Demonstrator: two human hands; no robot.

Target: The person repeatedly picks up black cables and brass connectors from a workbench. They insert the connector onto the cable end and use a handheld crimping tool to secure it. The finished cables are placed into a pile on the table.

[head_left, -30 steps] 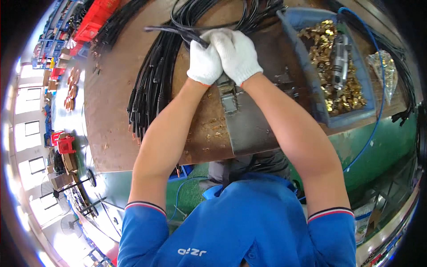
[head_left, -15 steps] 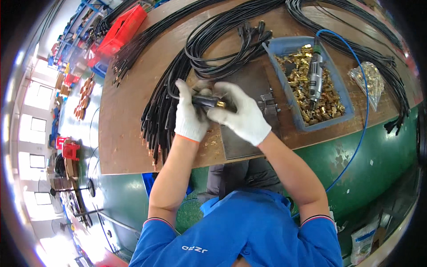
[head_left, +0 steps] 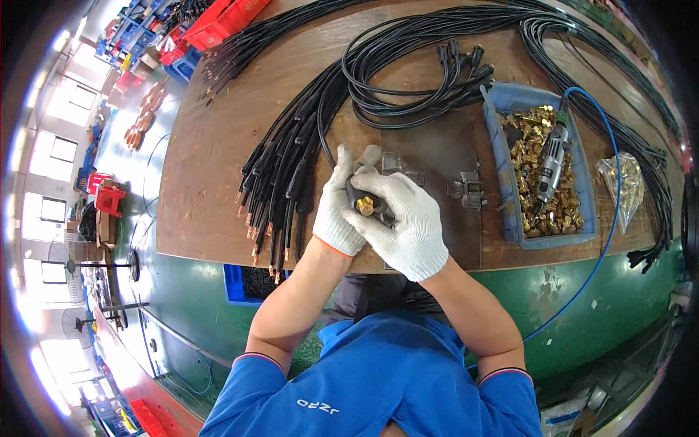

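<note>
White knitted gloves cover both of my hands. My left hand [head_left: 338, 206] is wrapped round a black cable's end, with the thumb pointing up along it. From the other side my right hand [head_left: 409, 224] closes its fingers round the same end. A brass fitting [head_left: 365, 206] pokes out of the black sleeve between the hands, facing me. The cable [head_left: 325, 131] runs up from my left hand toward the coiled bundle. Beside my left hand lies a row of black cables [head_left: 291, 156] with bare copper ends. The fingertips of both hands are partly hidden.
A blue bin [head_left: 502, 182] of brass fittings stands to the right, a grey power tool [head_left: 553, 164] with a blue hose resting on them. Metal clamps [head_left: 468, 191] sit on a dark plate [head_left: 437, 146]. A plastic bag [head_left: 622, 186] of small parts lies farther right.
My view has shifted, so the table's things appear farther right. The cable end has turned, and its brass fitting faces me now. My right hand has closed in on it.
</note>
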